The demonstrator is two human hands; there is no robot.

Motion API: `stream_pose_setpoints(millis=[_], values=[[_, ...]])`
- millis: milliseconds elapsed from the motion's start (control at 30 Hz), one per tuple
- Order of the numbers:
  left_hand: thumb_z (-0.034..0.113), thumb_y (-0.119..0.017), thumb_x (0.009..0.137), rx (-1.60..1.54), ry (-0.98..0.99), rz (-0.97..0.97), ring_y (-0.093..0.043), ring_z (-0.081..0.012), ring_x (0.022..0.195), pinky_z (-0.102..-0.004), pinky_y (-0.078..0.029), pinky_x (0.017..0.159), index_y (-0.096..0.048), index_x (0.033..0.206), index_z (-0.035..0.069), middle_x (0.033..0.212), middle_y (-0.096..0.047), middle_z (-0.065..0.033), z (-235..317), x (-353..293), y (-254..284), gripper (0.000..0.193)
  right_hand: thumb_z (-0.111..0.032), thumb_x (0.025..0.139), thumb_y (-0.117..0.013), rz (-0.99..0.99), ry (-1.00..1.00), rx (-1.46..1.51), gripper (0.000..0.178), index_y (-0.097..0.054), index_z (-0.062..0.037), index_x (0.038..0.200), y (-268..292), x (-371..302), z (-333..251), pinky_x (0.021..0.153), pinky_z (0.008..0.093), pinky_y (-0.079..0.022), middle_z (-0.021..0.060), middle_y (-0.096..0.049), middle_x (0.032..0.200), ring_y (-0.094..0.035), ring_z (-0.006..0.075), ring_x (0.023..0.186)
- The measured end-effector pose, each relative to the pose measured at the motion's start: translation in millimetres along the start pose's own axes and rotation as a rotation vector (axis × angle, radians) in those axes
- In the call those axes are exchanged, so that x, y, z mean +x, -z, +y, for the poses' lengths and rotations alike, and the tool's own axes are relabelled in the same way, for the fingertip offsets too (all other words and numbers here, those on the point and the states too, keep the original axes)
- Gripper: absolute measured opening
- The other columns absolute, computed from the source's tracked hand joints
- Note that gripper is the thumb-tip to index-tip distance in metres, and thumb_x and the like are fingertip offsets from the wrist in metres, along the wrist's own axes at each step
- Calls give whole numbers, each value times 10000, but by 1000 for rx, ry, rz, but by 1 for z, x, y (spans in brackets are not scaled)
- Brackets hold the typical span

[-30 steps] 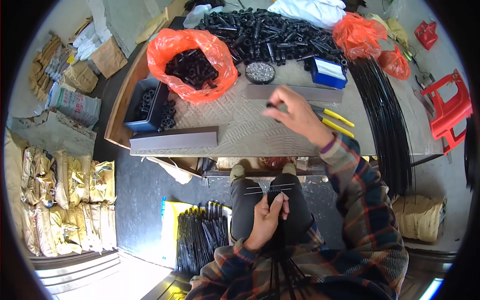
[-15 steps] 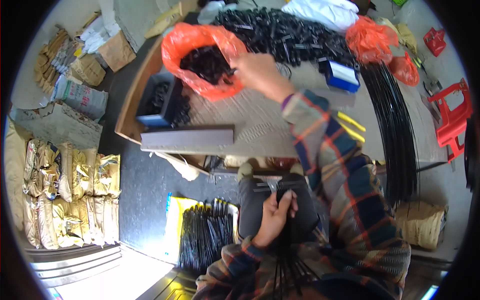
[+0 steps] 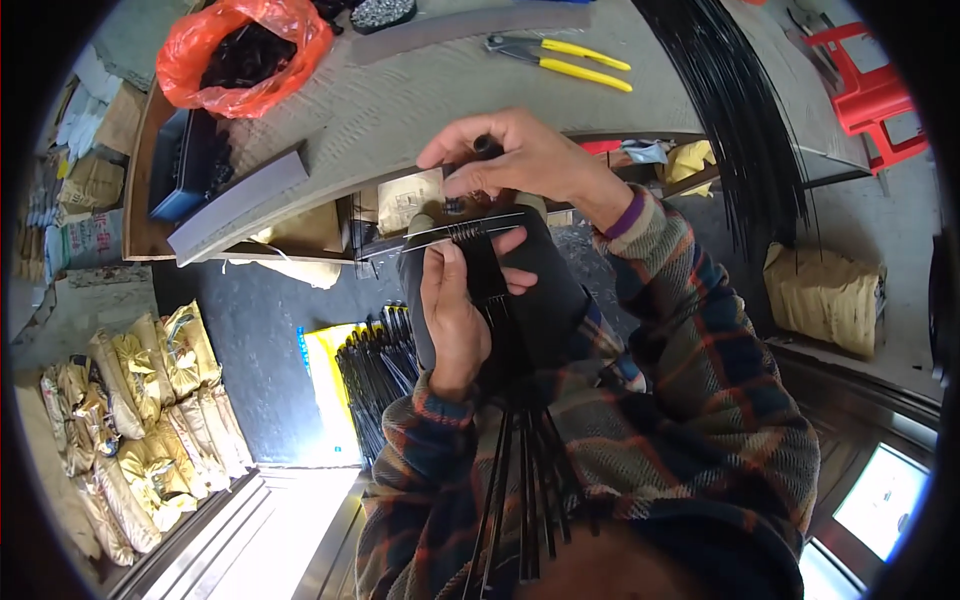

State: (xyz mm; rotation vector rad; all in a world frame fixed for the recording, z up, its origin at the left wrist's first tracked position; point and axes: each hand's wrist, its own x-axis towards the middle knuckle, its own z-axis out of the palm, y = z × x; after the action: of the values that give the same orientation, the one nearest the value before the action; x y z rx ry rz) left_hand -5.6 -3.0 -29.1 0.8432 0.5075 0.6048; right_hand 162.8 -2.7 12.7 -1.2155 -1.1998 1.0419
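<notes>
My left hand [image 3: 455, 325] is closed around a bundle of thin black rods [image 3: 513, 345] above my lap; their far ends spread toward my chest. Two slender metal rods [image 3: 408, 245] lie crosswise at the top of the bundle, beside a row of small coils, under my left thumb. Just above and to the right, my right hand [image 3: 530, 160] pinches a small black part with a round end [image 3: 488, 146]. The part appears apart from the bundle. My right fingers partly hide its lower end.
On the workbench [image 3: 400, 130] are an orange-red plastic bag [image 3: 180, 65] of black parts, yellow-handled pincers [image 3: 570, 65] and a dark blue box [image 3: 172, 170]. Long black rods [image 3: 725, 110] hang over its right edge. More black rods [image 3: 375, 355] stand on the floor at left.
My right hand has come back from the orange-red bag to just above my left hand, now with a small black part. The bundle has been raised, and the view has shifted.
</notes>
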Motion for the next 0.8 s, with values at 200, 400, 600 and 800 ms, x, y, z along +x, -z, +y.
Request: stream_pose_setpoints(millis=[200, 400, 600, 800], values=[[254, -302, 974, -13, -46, 21, -642, -243, 723, -301, -529, 646, -388, 1054, 18, 1013, -587, -239, -9, -15, -8, 264, -117, 794, -655, -99, -59, 31, 226, -645, -11, 993, 5, -14, 1, 467, 183, -318, -29, -533, 669, -407, 20, 551], [102, -441, 923, -37, -174, 36, -628, -271, 860, -382, -559, 714, -397, 1043, 6, 1004, -580, -221, -22, -27, -11, 161, -149, 778, -668, -106, 22, -13, 212, -643, 6, 921, 5, -21, 0, 526, 179, -395, -7, -597, 725, -496, 35, 608], [57, -462, 905, -47, -268, 86, -611, -281, 907, -434, -556, 743, -393, 1118, 20, 998, -566, -195, -21, -39, -25, 227, -157, 764, -680, -198, -2, 20, 174, -616, -1, 807, -2, -22, 8, 530, 179, -410, -12, -586, 705, -516, 37, 618], [37, -467, 898, -78, -262, 76, -609, -249, 882, -456, -543, 765, -351, 1184, 25, 987, -567, -184, -19, -47, -25, 309, -190, 751, -703, -262, -59, 34, 203, -590, -23, 771, -6, -24, -6, 469, 179, -364, -37, -531, 645, -470, 28, 528]])
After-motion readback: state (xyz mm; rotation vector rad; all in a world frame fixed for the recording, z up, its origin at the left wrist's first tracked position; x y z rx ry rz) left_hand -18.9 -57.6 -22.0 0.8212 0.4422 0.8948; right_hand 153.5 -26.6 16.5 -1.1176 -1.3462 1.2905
